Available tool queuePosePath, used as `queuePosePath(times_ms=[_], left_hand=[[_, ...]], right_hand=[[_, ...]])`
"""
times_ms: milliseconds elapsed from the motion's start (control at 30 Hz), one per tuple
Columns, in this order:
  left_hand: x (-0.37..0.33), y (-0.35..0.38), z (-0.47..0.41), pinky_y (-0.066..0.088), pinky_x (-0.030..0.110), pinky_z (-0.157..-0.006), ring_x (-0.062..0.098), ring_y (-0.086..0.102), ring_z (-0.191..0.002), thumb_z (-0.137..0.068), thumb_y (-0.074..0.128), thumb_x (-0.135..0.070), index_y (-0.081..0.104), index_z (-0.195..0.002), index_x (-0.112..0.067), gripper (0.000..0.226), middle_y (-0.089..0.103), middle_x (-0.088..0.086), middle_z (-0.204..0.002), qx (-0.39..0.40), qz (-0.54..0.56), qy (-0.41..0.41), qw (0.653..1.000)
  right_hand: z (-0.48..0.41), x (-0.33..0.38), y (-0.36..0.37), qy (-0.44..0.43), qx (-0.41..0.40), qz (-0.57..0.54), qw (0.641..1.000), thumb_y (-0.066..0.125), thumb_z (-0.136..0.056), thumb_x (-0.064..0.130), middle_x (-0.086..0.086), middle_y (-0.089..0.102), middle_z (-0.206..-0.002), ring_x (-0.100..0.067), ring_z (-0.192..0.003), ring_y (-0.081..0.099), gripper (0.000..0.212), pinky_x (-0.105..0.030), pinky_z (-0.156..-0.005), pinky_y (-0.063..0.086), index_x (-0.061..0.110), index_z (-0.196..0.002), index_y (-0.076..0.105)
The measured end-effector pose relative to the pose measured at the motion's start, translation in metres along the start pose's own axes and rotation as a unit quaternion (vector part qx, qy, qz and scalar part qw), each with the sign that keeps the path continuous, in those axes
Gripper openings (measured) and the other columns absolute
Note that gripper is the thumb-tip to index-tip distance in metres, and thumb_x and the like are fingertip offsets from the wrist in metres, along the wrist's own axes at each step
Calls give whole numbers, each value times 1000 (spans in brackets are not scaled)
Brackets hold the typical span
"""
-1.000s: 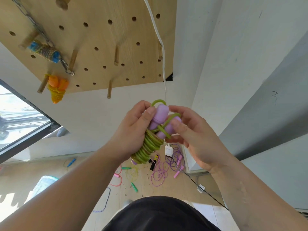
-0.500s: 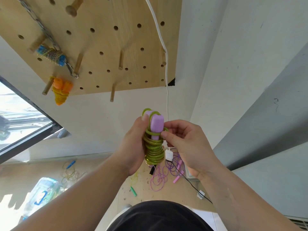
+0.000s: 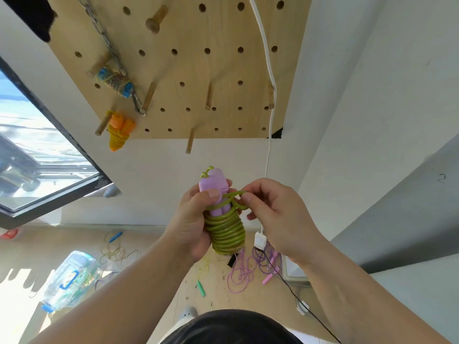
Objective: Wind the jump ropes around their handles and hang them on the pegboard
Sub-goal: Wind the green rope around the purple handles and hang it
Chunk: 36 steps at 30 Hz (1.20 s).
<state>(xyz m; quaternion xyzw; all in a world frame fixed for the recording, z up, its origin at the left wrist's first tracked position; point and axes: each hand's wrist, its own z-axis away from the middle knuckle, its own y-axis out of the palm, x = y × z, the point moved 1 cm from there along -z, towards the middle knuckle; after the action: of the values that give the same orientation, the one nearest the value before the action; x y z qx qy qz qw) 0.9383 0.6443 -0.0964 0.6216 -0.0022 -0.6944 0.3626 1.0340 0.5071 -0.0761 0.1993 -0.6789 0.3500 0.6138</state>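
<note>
1. Location. The green jump rope (image 3: 226, 232) is held in mid-air at centre, below and nearer than the pegboard (image 3: 198, 70). It is wound in close turns around its paired purple handles (image 3: 213, 187).
2. Grip. The left hand (image 3: 191, 227) wraps round the coil, with its thumb pressed on the handles. The right hand (image 3: 275, 214) pinches the loose loop (image 3: 234, 194) between thumb and forefinger, just right of the handles.
3. Handling (judged). The bundle appears light. The cord looks smooth and springy, so the turns may slacken if released. The rigid handles and the coil's waist offer the firmest hold, and the loop would serve for hanging on a bare peg (image 3: 190, 144).
4. Hidden. The left fingers behind the coil, the rope's end and the way the loop is secured cannot be made out. The turns cover the handles' lower parts, and the pegboard's upper part is cut off.
</note>
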Motion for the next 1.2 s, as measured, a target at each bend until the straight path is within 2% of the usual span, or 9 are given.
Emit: queuePosePath(times_ms=[200,367,533,600,733,867,933,1067,1200], left_hand=[[-6,-40,1,52,41,-82,24,65,-87,-44,96,-45,77,-96,-17,62,69,9,-91,12,-42,49,998],[-17,-62,2,47,41,-80,25,59,-88,-60,78,-26,68,-103,-10,47,64,8,-91,-18,-46,67,997],[-45,-77,-2,57,29,-72,21,68,-87,-63,63,5,53,-128,-27,73,71,2,-104,-63,-121,80,987],[-57,-89,-8,59,30,-74,22,66,-96,-64,69,5,57,-121,-33,70,65,-2,-112,-92,-223,105,965],[-83,-119,-22,49,31,-89,1,53,-114,-60,72,-21,54,-104,-39,51,55,-29,-117,-117,-463,181,860],[-114,-149,-38,41,20,-76,-2,54,-97,-69,72,-16,57,-104,-34,42,60,-21,-94,-100,-490,206,841],[-126,-167,-47,39,12,-76,1,55,-97,-71,72,-17,63,-101,-34,36,59,-19,-96,-69,-505,228,830],[-143,-201,-63,39,7,-76,5,58,-93,-73,73,-27,68,-88,-32,17,60,-14,-92,-47,-474,255,842],[-152,-225,-78,49,15,-72,6,64,-83,-80,75,-10,68,-79,-32,23,66,-7,-81,-76,-404,236,880]], right_hand=[[-17,3,24,-22,31,-1,999,62,-98,12,5,73,-85,-8,-83,67,13,-16,-71,48,20,-92,70],[-31,8,52,-44,37,6,998,64,-97,13,6,70,-88,-10,-84,64,10,-19,-76,49,20,-92,69],[-52,23,82,-36,40,-10,999,63,-99,12,1,68,-88,-7,-72,65,8,-27,-63,56,15,-93,68],[-64,30,96,-27,55,-6,998,63,-98,10,-2,66,-85,-4,-61,65,8,-27,-56,55,13,-94,68],[-94,41,127,-63,52,65,995,65,-95,8,1,67,-82,0,-69,58,12,-16,-62,49,17,-90,72],[-119,54,160,-53,31,51,997,67,-95,10,1,68,-81,-2,-66,61,12,-16,-57,51,19,-91,74],[-131,61,174,-56,6,41,998,68,-94,10,1,69,-80,-2,-66,62,11,-15,-57,51,19,-90,75],[-154,71,201,-54,-19,42,997,71,-92,10,4,72,-81,-3,-70,66,11,-13,-65,51,19,-90,77],[-170,71,224,-38,-35,44,998,75,-90,15,13,68,-81,-10,-74,66,15,-25,-72,57,30,-92,74]])
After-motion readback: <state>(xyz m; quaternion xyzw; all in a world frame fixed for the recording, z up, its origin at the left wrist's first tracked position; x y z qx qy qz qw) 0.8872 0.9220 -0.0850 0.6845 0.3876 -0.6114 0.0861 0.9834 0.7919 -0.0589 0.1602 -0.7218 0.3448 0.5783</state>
